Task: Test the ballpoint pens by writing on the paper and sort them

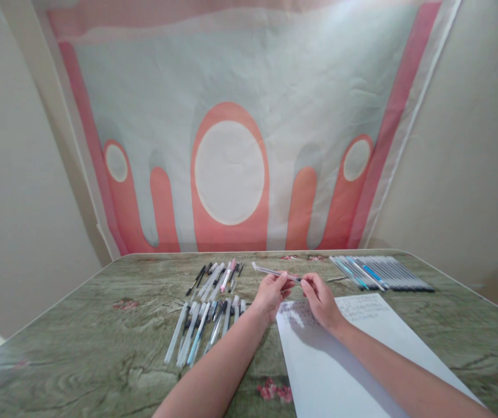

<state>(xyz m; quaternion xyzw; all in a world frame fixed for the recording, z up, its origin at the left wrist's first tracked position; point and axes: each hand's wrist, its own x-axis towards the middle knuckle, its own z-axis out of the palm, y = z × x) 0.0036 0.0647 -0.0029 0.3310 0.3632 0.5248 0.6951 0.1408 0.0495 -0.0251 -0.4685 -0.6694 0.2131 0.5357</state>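
Observation:
A slim, clear-barrelled pen (267, 270) is held nearly level above the top edge of a white sheet of paper (331, 360). My left hand (270, 297) is closed around its middle, and the pale end sticks out to the left. At the dark right end, the fingers of my right hand (321, 301) are pinched together. Whether that dark end is a cap or the tip is too small to make out. Rows of small handwriting cover the upper part of the paper, beneath my right hand.
Loose pen parts and caps (216, 277) lie at the back left, with clear tubes and pens (196, 331) nearer. A neat row of pens (388, 274), mostly grey with some blue, lies at the back right. The wood-patterned tabletop (78, 342) ends at a printed hanging (231, 232).

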